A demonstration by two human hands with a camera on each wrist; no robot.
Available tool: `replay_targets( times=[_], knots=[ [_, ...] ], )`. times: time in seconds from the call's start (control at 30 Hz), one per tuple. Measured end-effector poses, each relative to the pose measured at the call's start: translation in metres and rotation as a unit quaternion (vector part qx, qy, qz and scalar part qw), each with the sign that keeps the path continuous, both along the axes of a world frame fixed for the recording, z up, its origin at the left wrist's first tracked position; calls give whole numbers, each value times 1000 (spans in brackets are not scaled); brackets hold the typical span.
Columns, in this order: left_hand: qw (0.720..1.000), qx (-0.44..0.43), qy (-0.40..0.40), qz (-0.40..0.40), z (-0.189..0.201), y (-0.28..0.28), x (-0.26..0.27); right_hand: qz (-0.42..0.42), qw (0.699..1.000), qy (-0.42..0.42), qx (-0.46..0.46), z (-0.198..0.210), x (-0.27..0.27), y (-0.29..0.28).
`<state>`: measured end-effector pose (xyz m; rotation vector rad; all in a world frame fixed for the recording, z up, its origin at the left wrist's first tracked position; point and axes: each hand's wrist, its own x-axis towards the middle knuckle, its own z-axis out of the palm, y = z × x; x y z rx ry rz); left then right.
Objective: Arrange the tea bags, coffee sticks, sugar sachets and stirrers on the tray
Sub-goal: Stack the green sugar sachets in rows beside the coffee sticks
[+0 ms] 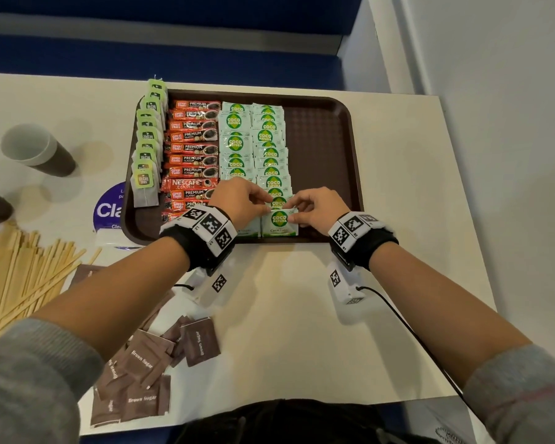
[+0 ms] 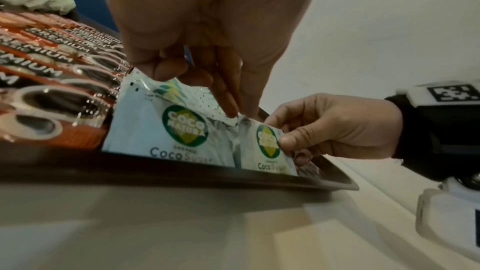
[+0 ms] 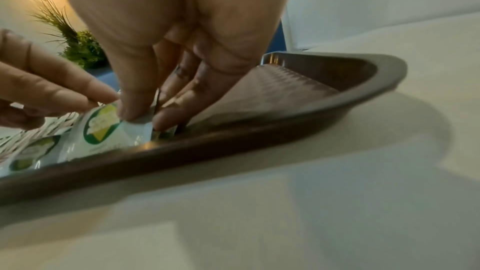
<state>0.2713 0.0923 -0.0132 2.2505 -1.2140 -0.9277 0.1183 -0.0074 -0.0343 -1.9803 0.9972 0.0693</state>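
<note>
My two hands meet over the near edge of the brown tray on the white worktop, both working the front sachet in the right-hand column of Coco Natura sugar sachets. My right hand pinches that front sachet at its right edge, thumb on the printed face and fingers tucked behind it, the sachet standing tilted against the tray's near wall. My left hand has its fingers curled down and closed on the top corner of a sachet at the same spot; from the left wrist view the fingertips press on a pale packet lying just behind the two front ones. The tray already carries four columns running front to back: green-tagged tea bags along its left rim, red and black coffee sticks beside them, then two columns of the sugar sachets. The right part of the tray floor shows bare. Off the tray, wooden stirrers lie in a loose heap at the worktop's left edge, brown sugar packets are scattered near my left forearm, and a paper cup stands to the tray's left
</note>
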Motion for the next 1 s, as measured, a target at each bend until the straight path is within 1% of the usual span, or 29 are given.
replay_targets(
  times=[0.17,0.33,0.47,0.53,0.63,0.7,0.8,0.87,0.93,1.0],
  knots=[
    [998,21,-48,-37,-1,-3,-3,2,1000,19,-23,0,3,2],
    [997,29,-46,-61,-1,-3,-4,-14,1000,9,-24,-1,3,2],
    [998,20,-37,-51,0,-1,-3,-34,999,0,-16,-2,2,4],
    [999,9,-35,-35,3,1,-1,-32,999,-7,-41,0,2,4],
    [1000,2,-18,-19,9,7,5,-22,994,-27,-102,7,6,7],
    [1000,4,-13,-12,13,14,10,-7,993,-45,-105,15,11,12],
    [999,41,-20,-26,24,32,20,44,995,-58,-69,32,24,33],
    [994,95,-29,-55,31,48,28,113,991,-46,-48,42,35,54],
    [987,142,-37,-62,34,68,35,195,979,-15,-52,46,45,77],
    [983,169,-44,-48,34,91,43,269,961,18,-57,46,53,101]
  ],
)
